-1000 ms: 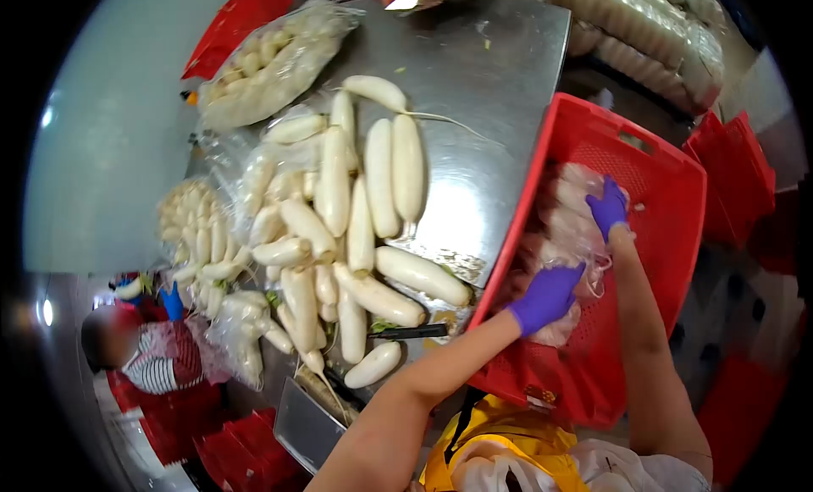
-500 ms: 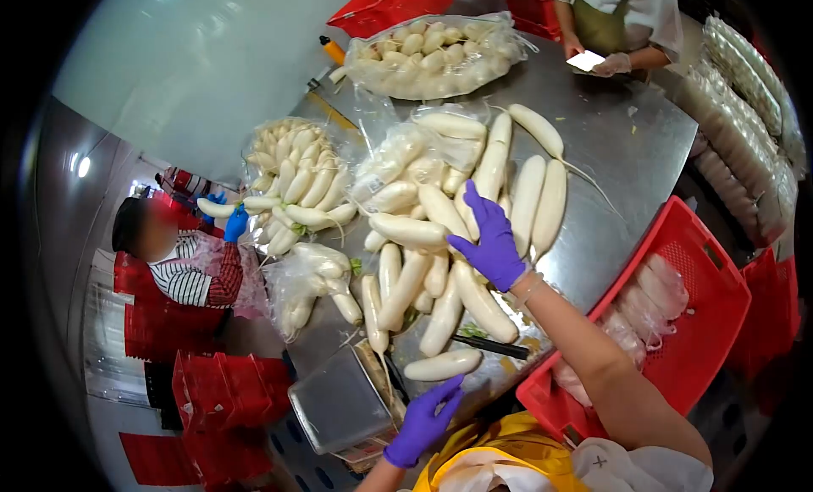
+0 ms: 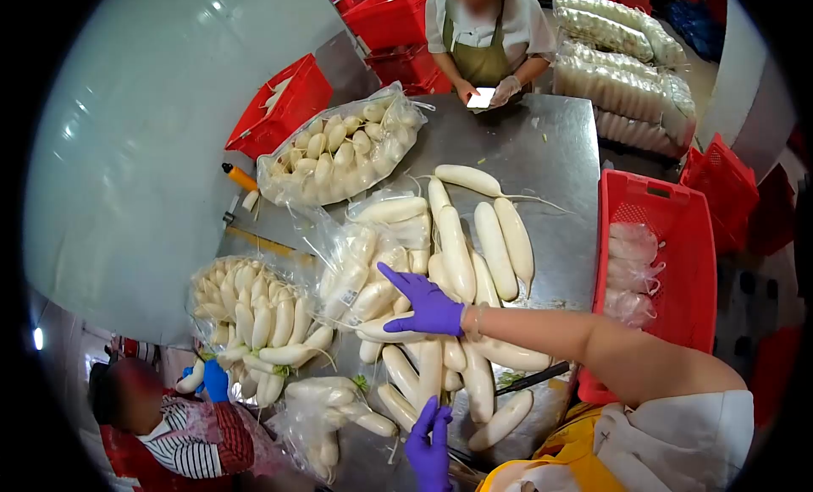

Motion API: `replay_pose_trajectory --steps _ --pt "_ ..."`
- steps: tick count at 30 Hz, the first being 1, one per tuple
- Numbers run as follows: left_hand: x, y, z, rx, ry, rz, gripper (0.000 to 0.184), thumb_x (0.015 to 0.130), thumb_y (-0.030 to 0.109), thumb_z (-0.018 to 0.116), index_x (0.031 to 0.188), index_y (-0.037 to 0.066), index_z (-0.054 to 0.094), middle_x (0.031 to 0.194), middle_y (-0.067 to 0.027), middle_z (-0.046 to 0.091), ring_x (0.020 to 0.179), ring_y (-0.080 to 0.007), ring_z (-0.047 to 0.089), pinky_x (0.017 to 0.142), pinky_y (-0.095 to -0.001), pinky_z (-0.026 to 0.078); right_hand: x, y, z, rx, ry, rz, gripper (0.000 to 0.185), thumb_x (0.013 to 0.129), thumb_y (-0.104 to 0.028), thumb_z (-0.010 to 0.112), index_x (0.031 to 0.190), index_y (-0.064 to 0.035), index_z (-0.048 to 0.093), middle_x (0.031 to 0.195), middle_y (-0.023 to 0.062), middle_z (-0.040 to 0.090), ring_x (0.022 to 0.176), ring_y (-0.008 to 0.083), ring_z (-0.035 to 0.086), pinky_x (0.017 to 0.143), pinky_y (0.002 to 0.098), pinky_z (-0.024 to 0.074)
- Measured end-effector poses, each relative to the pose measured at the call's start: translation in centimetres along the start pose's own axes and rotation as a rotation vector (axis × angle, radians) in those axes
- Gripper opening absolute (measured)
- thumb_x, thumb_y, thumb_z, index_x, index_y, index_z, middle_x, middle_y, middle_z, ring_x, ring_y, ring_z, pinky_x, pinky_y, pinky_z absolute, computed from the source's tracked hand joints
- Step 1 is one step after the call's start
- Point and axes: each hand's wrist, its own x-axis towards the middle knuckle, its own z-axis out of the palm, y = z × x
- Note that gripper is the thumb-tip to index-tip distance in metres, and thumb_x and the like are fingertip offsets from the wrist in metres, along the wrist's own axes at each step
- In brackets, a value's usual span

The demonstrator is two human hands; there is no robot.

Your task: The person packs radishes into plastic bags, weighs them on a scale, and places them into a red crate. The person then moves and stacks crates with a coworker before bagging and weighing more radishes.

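Many white daikon radishes lie heaped on the steel table. My right hand (image 3: 426, 306), in a purple glove, is over the middle of the heap with thumb and index finger spread. Directly under its fingers lies one daikon (image 3: 377, 328); I cannot tell whether they touch. My left hand (image 3: 429, 450), also purple-gloved, is at the near side with fingers stretched apart, close to the lower end of an upright-lying daikon (image 3: 430, 375). Right of it rests a loose short daikon (image 3: 501, 421). A black-handled tool (image 3: 533, 378) lies partly beneath the radishes.
Clear bags of daikon (image 3: 345, 145) stand along the table's far left side. At right is a red crate (image 3: 699, 289) with bagged radishes. A co-worker in a green apron (image 3: 483, 62) holds a white object across the table; another person (image 3: 199, 433) handles radishes at left.
The camera view has turned, so the table and crates appear rotated. My right hand has shifted left across the heap, and my left hand has come closer to the radishes' near ends.
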Motion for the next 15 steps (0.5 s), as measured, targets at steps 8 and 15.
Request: replay_pose_trajectory --steps 8,15 --pt "-1.1 -5.5 -6.1 -0.003 0.102 0.058 0.036 0.092 0.012 0.056 0.122 -0.006 0.056 0.099 -0.0122 0.065 0.086 -0.0166 0.059 0.078 -0.0298 0.048 15.5 4.2 6.7 -0.416 0.108 0.085 0.121 0.066 -0.056 0.075 0.15 -0.0114 0.001 0.15 0.0266 0.017 0.138 0.0435 0.018 0.112 0.0486 0.019" --pt "-3.9 -3.3 -11.1 -0.759 -0.072 -0.161 0.032 0.096 0.015 0.052 0.123 -0.001 0.054 0.094 -0.0071 0.062 0.073 -0.0105 0.051 0.069 -0.0236 0.044 29.6 6.7 15.5 -0.426 0.195 0.268 0.105 0.068 -0.047 0.073 0.145 -0.0032 0.015 0.132 0.027 0.043 0.122 0.0384 0.044 0.102 0.043 0.0352"
